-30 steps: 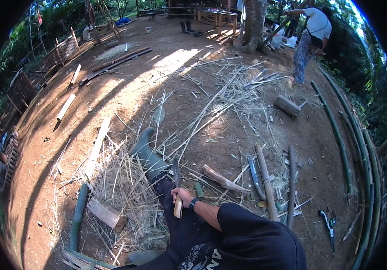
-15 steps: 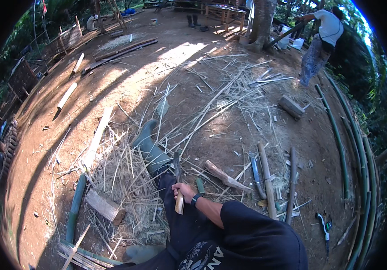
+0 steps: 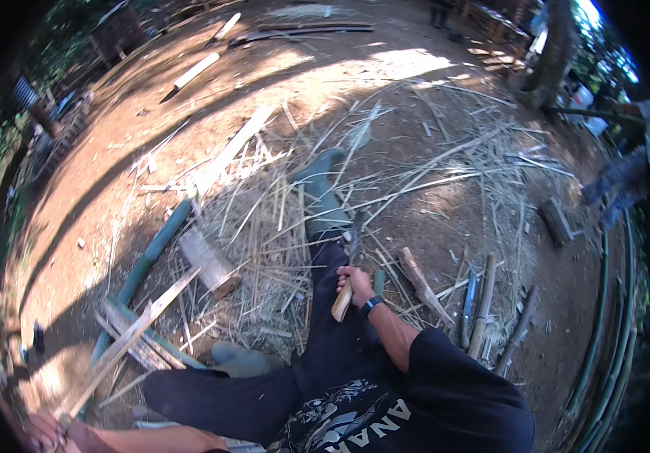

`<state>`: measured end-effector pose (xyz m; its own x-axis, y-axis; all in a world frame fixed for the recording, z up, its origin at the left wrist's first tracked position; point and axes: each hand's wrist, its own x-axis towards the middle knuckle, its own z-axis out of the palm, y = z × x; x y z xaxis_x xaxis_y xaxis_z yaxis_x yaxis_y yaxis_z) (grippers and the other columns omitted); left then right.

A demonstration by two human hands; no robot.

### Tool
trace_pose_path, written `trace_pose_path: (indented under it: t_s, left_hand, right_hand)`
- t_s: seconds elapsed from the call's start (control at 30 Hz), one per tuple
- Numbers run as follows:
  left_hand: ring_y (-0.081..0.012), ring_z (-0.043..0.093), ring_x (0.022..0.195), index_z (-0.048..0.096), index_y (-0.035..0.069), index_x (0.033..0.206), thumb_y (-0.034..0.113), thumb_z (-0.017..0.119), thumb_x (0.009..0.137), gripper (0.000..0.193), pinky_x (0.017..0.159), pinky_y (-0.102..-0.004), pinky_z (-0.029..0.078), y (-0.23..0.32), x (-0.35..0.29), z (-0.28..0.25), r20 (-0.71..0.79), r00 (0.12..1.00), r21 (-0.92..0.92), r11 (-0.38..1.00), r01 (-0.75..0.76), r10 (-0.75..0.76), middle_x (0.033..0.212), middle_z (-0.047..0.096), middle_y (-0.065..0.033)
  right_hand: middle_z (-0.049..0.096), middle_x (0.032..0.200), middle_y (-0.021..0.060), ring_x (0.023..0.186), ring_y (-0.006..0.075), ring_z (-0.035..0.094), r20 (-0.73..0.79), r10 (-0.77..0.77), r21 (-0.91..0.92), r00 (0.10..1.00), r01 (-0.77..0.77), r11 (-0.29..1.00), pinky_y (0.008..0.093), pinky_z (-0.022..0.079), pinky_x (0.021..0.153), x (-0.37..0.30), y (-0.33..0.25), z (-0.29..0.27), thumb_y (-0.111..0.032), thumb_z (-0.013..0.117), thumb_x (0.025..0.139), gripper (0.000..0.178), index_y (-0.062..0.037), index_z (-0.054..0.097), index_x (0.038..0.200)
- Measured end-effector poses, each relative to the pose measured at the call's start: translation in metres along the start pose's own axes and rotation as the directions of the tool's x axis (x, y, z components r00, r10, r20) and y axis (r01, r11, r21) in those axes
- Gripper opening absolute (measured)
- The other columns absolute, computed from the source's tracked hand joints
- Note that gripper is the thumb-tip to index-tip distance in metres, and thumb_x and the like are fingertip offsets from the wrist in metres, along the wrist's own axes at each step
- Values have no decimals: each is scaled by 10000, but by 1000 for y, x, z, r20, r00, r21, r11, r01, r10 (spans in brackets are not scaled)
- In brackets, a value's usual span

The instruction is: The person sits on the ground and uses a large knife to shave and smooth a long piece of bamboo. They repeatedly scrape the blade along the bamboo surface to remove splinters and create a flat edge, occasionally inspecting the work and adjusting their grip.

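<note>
My right hand (image 3: 354,286) is closed around the wooden handle of a machete (image 3: 341,301), held over my right thigh. Its dark blade points away from me toward the boot on my outstretched leg. At the lower left, my left hand (image 3: 44,432) is closed on the near end of a long split bamboo strip (image 3: 125,348). The strip slants up and away, its far tip by a short log (image 3: 206,262). Beneath it lie several other split bamboo pieces (image 3: 141,340) and a green bamboo pole (image 3: 148,255).
Bamboo shavings (image 3: 272,226) cover the ground around my boot (image 3: 323,192). On my right lie a blue-bladed tool (image 3: 468,306), sticks (image 3: 483,306) and a wood chunk (image 3: 422,283). Long green poles (image 3: 612,355) run along the right edge. Another person (image 3: 627,177) stands at the far right.
My view has swung left and down. My left arm has come into sight, and the bamboo strip has shifted forward to the log. The machete stays in my right hand.
</note>
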<state>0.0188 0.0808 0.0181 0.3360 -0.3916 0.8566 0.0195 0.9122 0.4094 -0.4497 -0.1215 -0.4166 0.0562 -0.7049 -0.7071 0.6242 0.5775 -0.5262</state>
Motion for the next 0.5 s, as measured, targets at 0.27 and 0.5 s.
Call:
trace_pose_path:
  t_s: [0.27, 0.5]
  left_hand:
    - [-74, 344, 438, 458, 68, 745, 135, 497, 858, 136, 412, -212, 273, -27, -2, 53, -297, 952, 166, 986, -24, 73, 616, 439, -14]
    - [-74, 312, 390, 460, 85, 733, 230, 464, 888, 212, 363, -210, 304, -52, -3, 74, -298, 954, 212, 977, 38, 28, 585, 413, -7]
  right_hand:
    - [481, 641, 17, 511, 119, 476, -59, -28, -162, 998, 18, 987, 283, 446, 462, -2, 7, 3, -147, 600, 845, 108, -62, 536, 829]
    - [489, 646, 24, 486, 124, 489, -64, -190, -393, 980, 151, 907, 285, 447, 419, -21, 15, 23, -187, 624, 853, 177, -36, 553, 913]
